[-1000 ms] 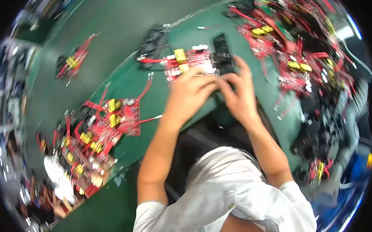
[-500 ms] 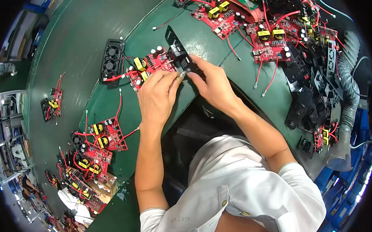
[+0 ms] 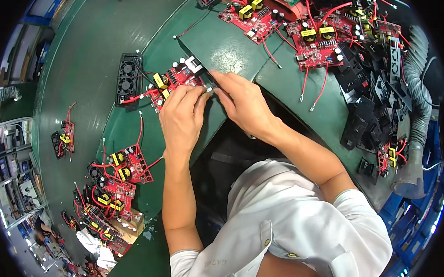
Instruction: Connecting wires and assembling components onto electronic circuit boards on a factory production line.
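Note:
My right hand (image 3: 247, 103) grips the lower end of a thin black panel (image 3: 186, 48), now seen nearly edge-on. A pale socket (image 3: 194, 65) sits on the panel's left face, close to a red circuit board (image 3: 183, 78) with yellow transformers. My left hand (image 3: 182, 116) covers the near edge of that board. Its thumb and fingertips pinch a small pale wire terminal (image 3: 209, 89) beside the panel's lower end. My fingers hide most of the wire. A black twin-fan panel (image 3: 127, 79) stands to the board's left, with red wires between them.
More red circuit boards (image 3: 314, 43) with loose wires lie at the far right, and others (image 3: 129, 165) at the near left. Black panels (image 3: 362, 117) are heaped at the right beside a grey flexible duct (image 3: 419, 95). The green table (image 3: 228, 51) has a near edge before me.
The black panel has turned from showing its broad face to nearly edge-on, so its socket now appears pale. Both hands stay close together, and the whole view has shifted slightly.

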